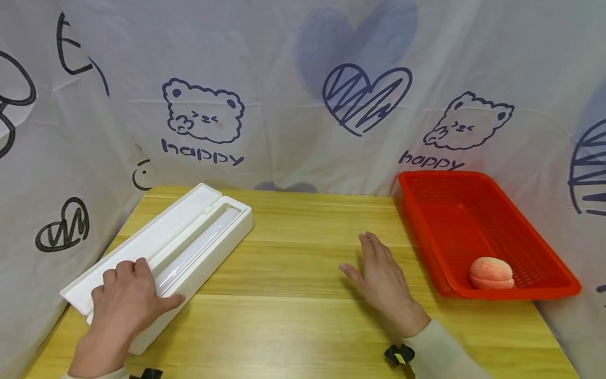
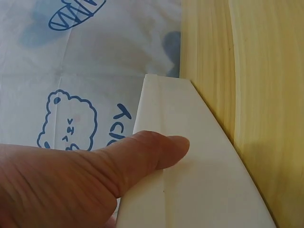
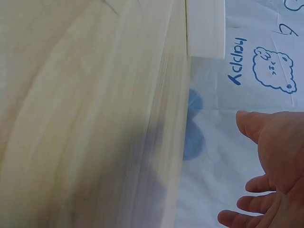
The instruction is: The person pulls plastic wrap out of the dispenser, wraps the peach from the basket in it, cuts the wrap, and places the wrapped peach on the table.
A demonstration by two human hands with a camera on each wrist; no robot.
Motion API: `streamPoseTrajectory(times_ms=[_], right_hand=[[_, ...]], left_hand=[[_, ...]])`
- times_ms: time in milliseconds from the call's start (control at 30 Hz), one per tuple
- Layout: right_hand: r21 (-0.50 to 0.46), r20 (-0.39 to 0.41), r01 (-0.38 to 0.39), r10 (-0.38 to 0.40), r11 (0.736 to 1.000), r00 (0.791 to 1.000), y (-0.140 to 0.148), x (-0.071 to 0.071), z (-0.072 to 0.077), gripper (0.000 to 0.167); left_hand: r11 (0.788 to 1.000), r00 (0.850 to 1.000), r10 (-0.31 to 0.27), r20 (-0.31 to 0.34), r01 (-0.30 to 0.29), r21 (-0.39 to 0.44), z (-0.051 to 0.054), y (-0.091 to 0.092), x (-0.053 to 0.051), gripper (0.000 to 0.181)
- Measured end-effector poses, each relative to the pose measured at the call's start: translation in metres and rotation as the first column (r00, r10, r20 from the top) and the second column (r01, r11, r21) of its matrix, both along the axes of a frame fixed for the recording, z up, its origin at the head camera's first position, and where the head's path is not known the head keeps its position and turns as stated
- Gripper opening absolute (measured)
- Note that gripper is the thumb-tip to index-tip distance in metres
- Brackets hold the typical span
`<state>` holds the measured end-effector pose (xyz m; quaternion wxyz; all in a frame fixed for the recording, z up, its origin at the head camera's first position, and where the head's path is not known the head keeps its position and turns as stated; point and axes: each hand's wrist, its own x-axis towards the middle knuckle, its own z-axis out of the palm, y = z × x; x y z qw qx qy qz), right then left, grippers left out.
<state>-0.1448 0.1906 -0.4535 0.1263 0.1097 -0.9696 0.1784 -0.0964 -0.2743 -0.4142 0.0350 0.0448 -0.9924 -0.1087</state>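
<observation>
the left hand (image 1: 125,300) grips the near part of the white box (image 1: 209,265) on the left of the table (image 1: 293,337); the right hand (image 1: 381,276) holds nothing, fingers extended. the box looks light, stiff and smooth enough to slip, probably best held by its long walls, not the folded-back lid (image 1: 151,241).

White box (image 1: 205,258): near end is partly hiding beneath the left hand (image 1: 125,297). Right hand (image 3: 285,161): is running off the right wrist view's edge. Worktop (image 1: 284,326): is continuing below the head view.
</observation>
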Motion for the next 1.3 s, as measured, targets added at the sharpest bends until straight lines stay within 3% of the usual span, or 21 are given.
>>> streamPoseTrajectory(times_ms=[133, 367, 633, 900, 1100, 1300], right_hand=[[0.000, 0.021, 0.001, -0.001, 1.000, 1.000, -0.003, 0.000, 0.000, 0.087], [0.004, 0.014, 0.005, -0.005, 1.000, 1.000, -0.004, 0.000, -0.002, 0.086], [-0.007, 0.064, 0.002, -0.002, 1.000, 0.998, -0.010, -0.001, -0.002, 0.085], [-0.027, 0.037, -0.031, 0.032, 0.999, 0.999, -0.014, -0.005, -0.002, 0.084], [-0.040, 0.018, -0.074, 0.075, 0.996, 0.997, -0.021, -0.018, 0.000, 0.082], [-0.119, 0.142, -0.099, 0.115, 0.988, 0.983, -0.037, -0.043, 0.009, 0.077]], left_hand=[[1.000, 0.999, -0.016, -0.034, 0.015, -0.015, 0.001, -0.001, -0.002, 0.088], [0.995, 0.994, -0.085, -0.065, 0.082, -0.055, 0.001, -0.005, -0.008, 0.082], [0.982, 0.980, -0.182, -0.085, 0.177, -0.063, -0.001, 0.006, -0.020, 0.090], [0.966, 0.964, -0.257, -0.074, 0.253, -0.062, 0.001, 0.021, -0.040, 0.094], [0.951, 0.949, -0.307, -0.075, 0.304, -0.047, 0.002, 0.029, -0.055, 0.099], [0.944, 0.942, -0.330, -0.055, 0.329, -0.021, 0.003, 0.037, -0.065, 0.103]])
